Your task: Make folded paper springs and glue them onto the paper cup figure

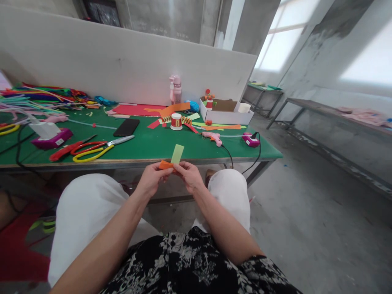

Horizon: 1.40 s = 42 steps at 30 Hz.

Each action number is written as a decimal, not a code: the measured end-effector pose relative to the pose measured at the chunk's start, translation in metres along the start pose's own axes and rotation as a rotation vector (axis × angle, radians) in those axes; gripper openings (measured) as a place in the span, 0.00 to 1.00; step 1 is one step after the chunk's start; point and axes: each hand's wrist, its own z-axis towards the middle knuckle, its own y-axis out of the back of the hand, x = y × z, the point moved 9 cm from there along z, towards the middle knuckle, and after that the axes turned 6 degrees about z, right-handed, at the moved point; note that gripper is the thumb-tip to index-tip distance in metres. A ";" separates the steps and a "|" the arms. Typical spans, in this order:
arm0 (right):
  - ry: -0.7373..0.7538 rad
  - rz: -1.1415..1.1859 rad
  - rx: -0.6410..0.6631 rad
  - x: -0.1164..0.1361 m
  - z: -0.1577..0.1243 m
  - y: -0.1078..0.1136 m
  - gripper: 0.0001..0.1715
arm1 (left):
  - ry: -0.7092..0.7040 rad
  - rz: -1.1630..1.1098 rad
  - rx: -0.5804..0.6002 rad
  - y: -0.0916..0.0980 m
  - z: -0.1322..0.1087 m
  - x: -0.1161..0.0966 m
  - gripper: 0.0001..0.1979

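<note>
My left hand (154,178) pinches an orange paper strip (165,165) just in front of the table's near edge. Close beside it, my right hand (190,175) is closed on a light green paper strip (177,154) that sticks up from the fingers and crosses the orange one. The two strips meet between my fingertips; whether they are joined there I cannot tell. Beyond my hands stands a red and white paper cup (176,121) with folded paper pieces on both sides.
A pink glue gun (212,137) lies right of the cup. Scissors (101,151), a red-handled tool (69,151) and a black phone (126,127) lie to the left. A white box (226,117), a pink bottle (175,90) and colourful pipe cleaners (49,96) are farther back.
</note>
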 end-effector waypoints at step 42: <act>-0.104 -0.069 0.075 -0.012 -0.002 -0.003 0.22 | 0.044 0.022 0.009 0.008 0.004 0.005 0.20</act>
